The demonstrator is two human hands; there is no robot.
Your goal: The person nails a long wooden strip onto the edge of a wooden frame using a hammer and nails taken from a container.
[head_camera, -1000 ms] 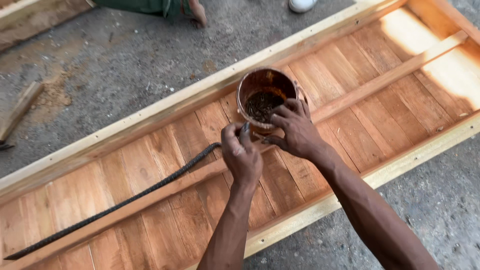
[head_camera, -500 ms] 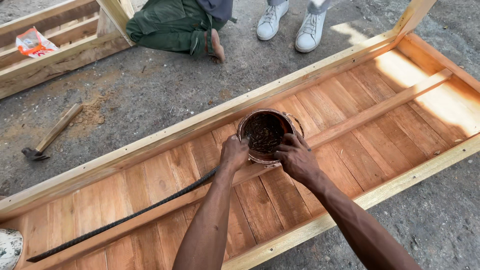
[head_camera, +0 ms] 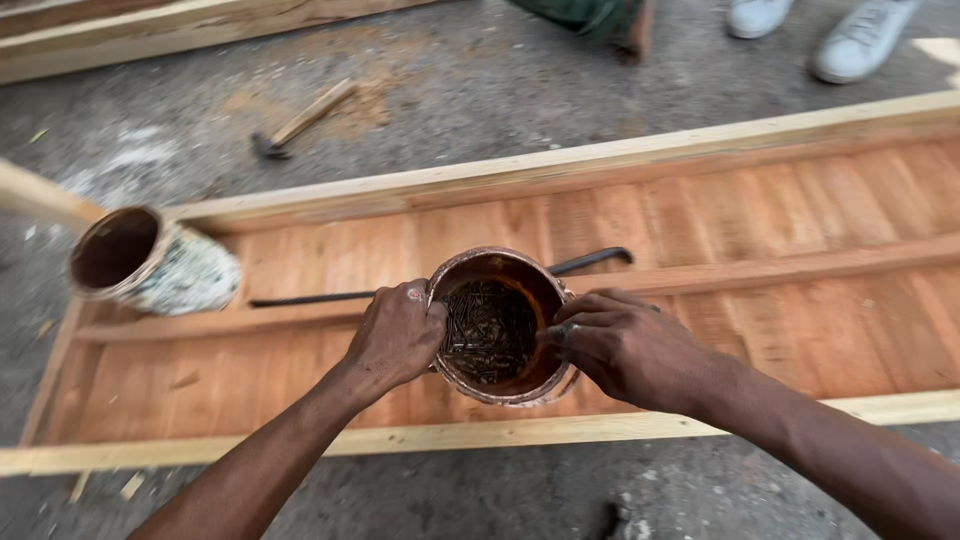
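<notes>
From the head camera, looking down, both bare hands were closed on a rusty round tin [head_camera: 497,330] filled with dark nails [head_camera: 487,330], which sat over the wooden panel [head_camera: 760,215] close to its near edge rail. The left hand [head_camera: 397,336] gripped the tin's left rim, fingers curled tight round the wall with the thumb up on the lip. The right hand [head_camera: 620,345] held the right rim, its fingertips [head_camera: 560,335] hooked just over the edge and touching the inside of the tin above the nails. The panel, made of reddish planks inside a paler timber frame, lay flat on the grey concrete ground [head_camera: 180,110]. A dark ribbed steel bar [head_camera: 590,260] rested along the panel's middle cross rail, passing behind the tin. At the panel's left end a second tin [head_camera: 150,262], pale and stained on the outside, lay tipped with its open mouth facing left. Beyond the far edge rail a hammer [head_camera: 300,120] with a wooden handle lay on the ground beside a patch of sawdust. At the top edge stood another person's white shoes [head_camera: 860,35], and next to them someone's green trouser leg [head_camera: 590,15].
</notes>
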